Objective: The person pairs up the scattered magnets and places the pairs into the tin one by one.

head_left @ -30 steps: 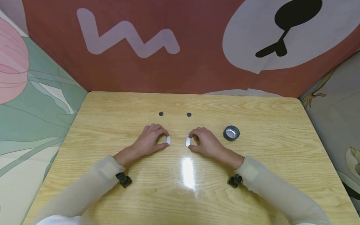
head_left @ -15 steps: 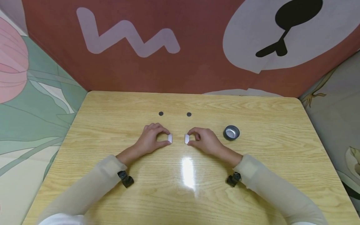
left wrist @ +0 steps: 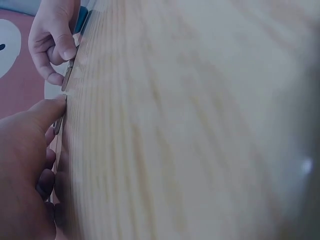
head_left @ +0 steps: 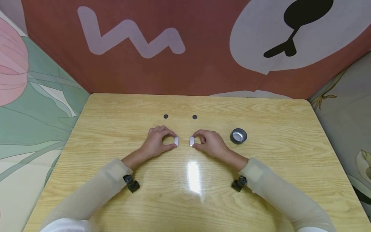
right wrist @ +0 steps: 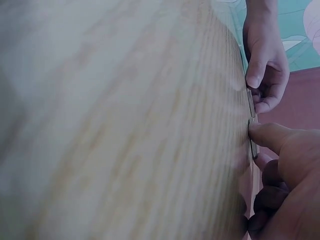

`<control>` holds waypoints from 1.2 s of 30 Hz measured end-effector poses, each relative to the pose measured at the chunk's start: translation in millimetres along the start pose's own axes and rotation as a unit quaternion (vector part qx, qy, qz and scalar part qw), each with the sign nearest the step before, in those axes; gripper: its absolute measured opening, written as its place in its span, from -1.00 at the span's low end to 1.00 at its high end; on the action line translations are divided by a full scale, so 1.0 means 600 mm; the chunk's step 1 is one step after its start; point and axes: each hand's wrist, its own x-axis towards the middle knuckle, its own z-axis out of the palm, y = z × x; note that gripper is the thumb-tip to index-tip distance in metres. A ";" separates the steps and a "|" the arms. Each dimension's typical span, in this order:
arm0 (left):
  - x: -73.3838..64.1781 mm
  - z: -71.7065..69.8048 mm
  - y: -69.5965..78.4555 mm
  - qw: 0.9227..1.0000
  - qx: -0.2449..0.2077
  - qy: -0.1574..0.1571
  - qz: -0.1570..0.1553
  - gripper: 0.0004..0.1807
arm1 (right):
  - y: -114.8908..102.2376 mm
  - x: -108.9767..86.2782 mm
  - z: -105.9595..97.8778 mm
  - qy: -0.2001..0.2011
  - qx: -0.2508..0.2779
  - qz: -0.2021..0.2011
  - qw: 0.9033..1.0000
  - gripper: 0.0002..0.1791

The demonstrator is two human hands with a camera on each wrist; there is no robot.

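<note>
My left hand [head_left: 156, 141] pinches a small flat white rectangular piece [head_left: 176, 141] between thumb and forefinger, low at the tabletop. Facing it, my right hand [head_left: 211, 143] pinches a matching white piece [head_left: 192, 141] the same way. A narrow gap of bare wood separates the two pieces, which stand roughly parallel in the head view. From the left wrist view, the thumb [left wrist: 50, 111] covers most of its piece, and the right wrist view shows the other thumb [right wrist: 270, 135] doing likewise.
Two small dark discs, one on the left [head_left: 166, 116] and one on the right [head_left: 195, 117], lie beyond the hands. A round dark tin [head_left: 238, 136] with a silvery inside stands right of the right hand. The wooden table [head_left: 185, 212] meets a patterned wall behind.
Both hands have moved toward each other and slightly away from the body, bringing the two white pieces closer together. The discs and the tin have stayed put.
</note>
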 end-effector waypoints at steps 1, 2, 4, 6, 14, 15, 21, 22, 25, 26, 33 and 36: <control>0.001 0.001 0.001 1.000 0.002 0.000 -0.001 -0.62 | -0.001 0.000 0.000 -0.001 0.000 0.001 1.000 -0.65; 0.002 0.001 0.001 1.000 0.003 -0.001 -0.001 -0.62 | -0.001 0.001 0.000 -0.002 0.001 0.001 1.000 -0.64; 0.004 0.002 0.003 1.000 0.006 -0.003 -0.003 -0.62 | -0.002 0.002 -0.001 -0.003 0.001 0.003 1.000 -0.64; 0.006 0.004 0.007 1.000 0.007 -0.005 -0.004 -0.62 | -0.002 0.003 0.000 -0.005 0.000 0.004 1.000 -0.64; 0.015 0.008 0.012 1.000 0.009 0.000 0.004 -0.64 | -0.003 0.011 0.001 -0.006 -0.004 0.000 1.000 -0.64; 0.015 0.008 0.013 1.000 0.009 -0.001 0.003 -0.63 | -0.003 0.012 0.002 -0.006 -0.005 0.000 1.000 -0.64; 0.017 0.009 0.018 1.000 0.013 -0.006 -0.004 -0.63 | -0.004 0.015 0.003 -0.010 -0.018 -0.004 1.000 -0.63; 0.018 0.009 0.019 1.000 0.015 -0.006 -0.003 -0.63 | -0.004 0.016 0.003 -0.011 -0.021 -0.005 1.000 -0.63; 0.019 0.011 0.020 1.000 0.017 -0.005 -0.001 -0.64 | -0.005 0.017 0.003 -0.013 -0.030 -0.007 0.999 -0.63; 0.020 0.011 0.021 1.000 0.016 -0.004 -0.001 -0.64 | -0.006 0.017 0.003 -0.013 -0.032 -0.010 0.999 -0.63; 0.024 0.014 0.023 1.000 0.019 -0.003 0.002 -0.63 | -0.011 0.020 0.002 -0.014 -0.045 -0.019 0.999 -0.63; 0.026 0.016 0.025 1.000 0.018 -0.003 0.006 -0.64 | -0.015 0.023 0.002 -0.018 -0.058 -0.025 0.998 -0.63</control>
